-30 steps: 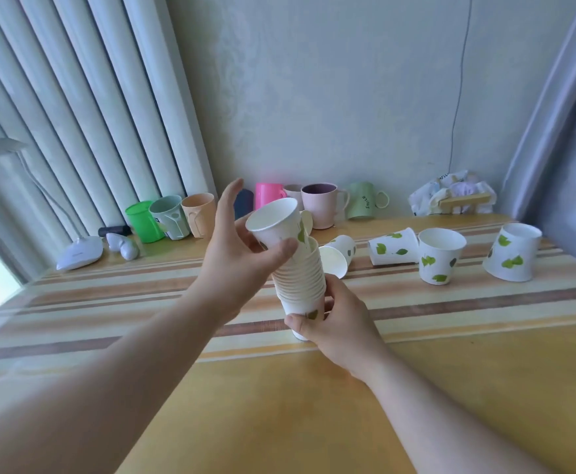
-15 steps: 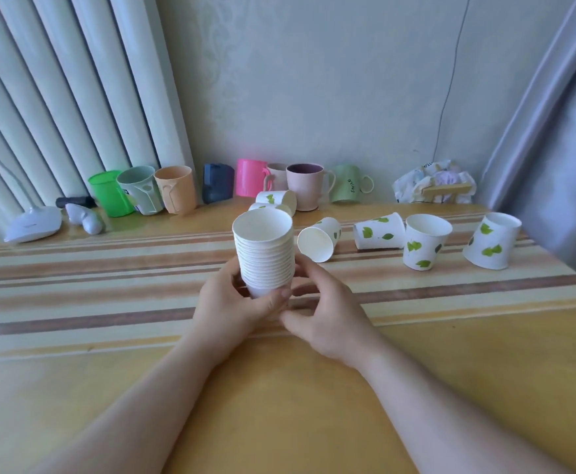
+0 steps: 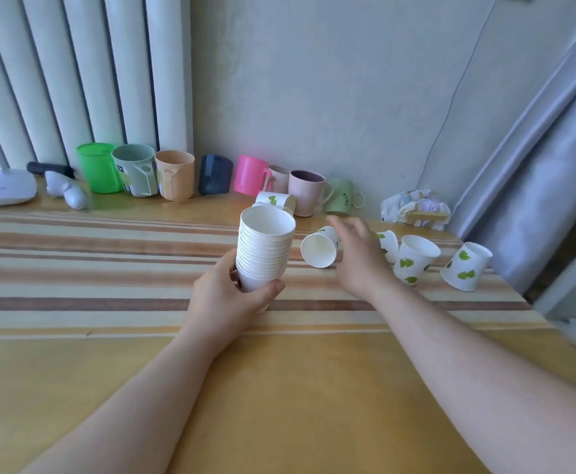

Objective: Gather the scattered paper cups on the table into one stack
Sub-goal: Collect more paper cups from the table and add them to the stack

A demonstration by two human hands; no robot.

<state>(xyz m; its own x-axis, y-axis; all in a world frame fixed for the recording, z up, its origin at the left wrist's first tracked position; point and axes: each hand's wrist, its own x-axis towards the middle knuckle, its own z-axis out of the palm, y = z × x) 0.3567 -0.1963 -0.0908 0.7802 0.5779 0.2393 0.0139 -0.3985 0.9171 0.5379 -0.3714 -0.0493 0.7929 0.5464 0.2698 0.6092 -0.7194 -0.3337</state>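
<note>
The left hand (image 3: 225, 299) is holding the stack of cups (image 3: 265, 249) in a tight grip, middle of the frame, upright over the tabletop (image 3: 108, 354). The right hand (image 3: 358, 258) is spreading its fingers wide, empty, beside a tipped cup (image 3: 319, 249). More cups (image 3: 414, 260) are sitting at the right.

Stacks (image 3: 265, 248): one, of nested paper cups; the rims are too close to count
Loose paper cups: five – one behind the stack (image 3: 275, 200), one on its side (image 3: 319, 250), one half hidden by a hand (image 3: 389, 245), two further right (image 3: 414, 258) (image 3: 466, 270)
Mugs: eight in a row, green (image 3: 97, 167) to sage (image 3: 343, 196)
Hands: two, left (image 3: 226, 297) and right (image 3: 360, 256)
</note>
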